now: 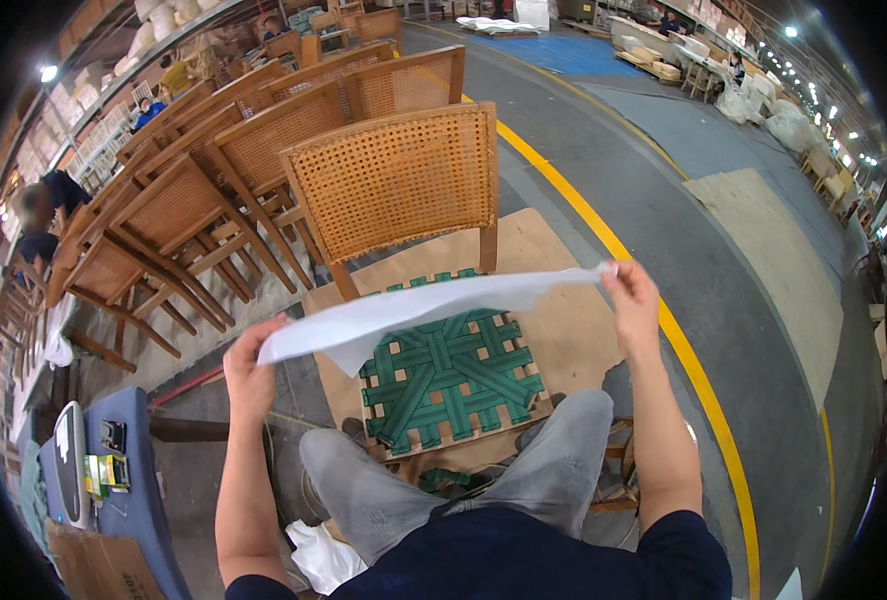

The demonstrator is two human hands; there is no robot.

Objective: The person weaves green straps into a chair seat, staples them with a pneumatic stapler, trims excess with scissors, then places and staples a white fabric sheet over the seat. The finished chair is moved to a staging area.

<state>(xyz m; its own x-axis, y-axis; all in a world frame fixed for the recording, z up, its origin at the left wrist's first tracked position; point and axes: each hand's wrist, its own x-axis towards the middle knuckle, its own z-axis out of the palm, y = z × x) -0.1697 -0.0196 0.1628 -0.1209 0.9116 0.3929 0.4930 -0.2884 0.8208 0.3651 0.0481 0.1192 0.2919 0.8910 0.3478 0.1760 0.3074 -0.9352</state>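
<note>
A thin white sheet (414, 308) is stretched in the air between my two hands. My left hand (251, 368) pinches its left end, and my right hand (632, 297) pinches the right corner. Below the sheet is a chair seat woven with green webbing straps (444, 375), partly covered from view by the sheet. The chair's wooden back with a cane panel (399, 185) rises just beyond the sheet. Brown cardboard (574, 320) lies on the floor under the chair. My knees are close to the near edge of the seat.
Several wooden chairs with cane backs (169, 210) stand in rows at the left. A blue padded surface (134, 490) at lower left bears small boxes and a grey-white device (70, 465). A white bag (324, 557) lies by my left leg. A yellow floor line (684, 370) curves along the right.
</note>
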